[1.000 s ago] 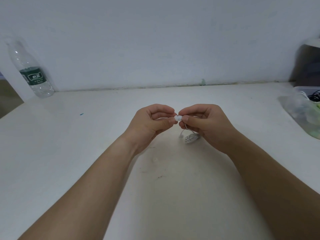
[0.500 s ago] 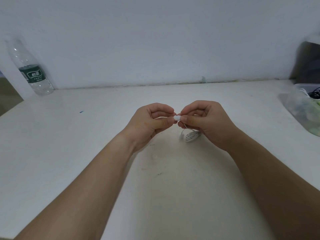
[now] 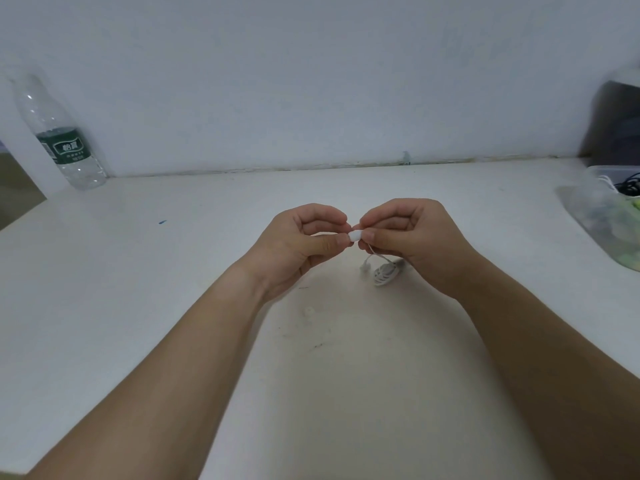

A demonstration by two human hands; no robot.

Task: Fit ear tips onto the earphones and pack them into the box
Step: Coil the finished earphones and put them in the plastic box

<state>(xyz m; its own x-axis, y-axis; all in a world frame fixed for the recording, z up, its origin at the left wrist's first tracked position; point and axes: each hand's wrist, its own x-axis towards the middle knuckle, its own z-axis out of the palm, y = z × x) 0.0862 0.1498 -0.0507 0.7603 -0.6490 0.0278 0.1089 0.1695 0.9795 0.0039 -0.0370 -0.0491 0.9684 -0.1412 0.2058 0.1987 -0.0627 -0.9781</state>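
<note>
White tabletop [image 3: 138,306] against pale wall; clear box [image 3: 602,223] at right edge, cables and green bits inside, blurred; water bottle [image 3: 62,140] upright far left, well apart; left hand [image 3: 294,244], right hand [image 3: 415,237] meet mid-tabletop, unobstructed; left grip pinches ear tip [image 3: 355,234]; right grip clamped on bud of earphones [image 3: 384,273], cable coil on tabletop beneath; loose tip [image 3: 308,310] near left wrist.

Plain pale bluish-white painted wall [image 3: 311,81] across the back, meeting a scuffed white worktop [image 3: 173,271] along a grubby seam. Soft, dim, even light. Clear plastic water bottle with a green label [image 3: 62,143] standing far left against the wall. Blurry dark shape [image 3: 616,123] in the far right corner. Tiny blue fleck [image 3: 162,222] on the worktop, left side.
</note>
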